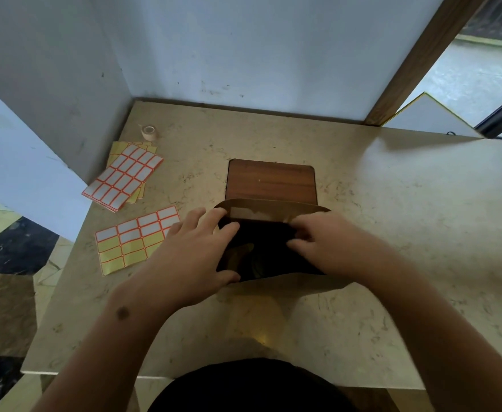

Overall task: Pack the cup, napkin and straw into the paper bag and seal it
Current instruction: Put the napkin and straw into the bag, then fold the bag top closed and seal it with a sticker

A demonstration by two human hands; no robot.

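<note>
Nearest: both forearms reach in over the front edge of the tabletop (407,203), converging on the paper bag (261,212), which stands upright in the middle, mouth up.

Left hand (196,251) wraps the bag's left side, thumb on the near wall, fingers (214,215) hooked over the left rim. Likely bracing the bag so it doesn't tip or collapse.

Right hand (324,242) grips the right rim, fingertips curled and pinching the paper edge. Judgement: the two hands are drawing the mouth together or starting a fold, i.e. the closing step.

Interior is dark; a round shape low inside may be the cup, can't confirm. Napkin and straw not visible; presumably inside already.

Beyond the bag: a wooden board (270,179) inset in the tabletop. To the left, a partly used label sheet (137,239), then a stack of label sheets (122,176), then a small tape roll (148,132) by the wall. All within left-hand reach, probably staged for sealing.
</note>
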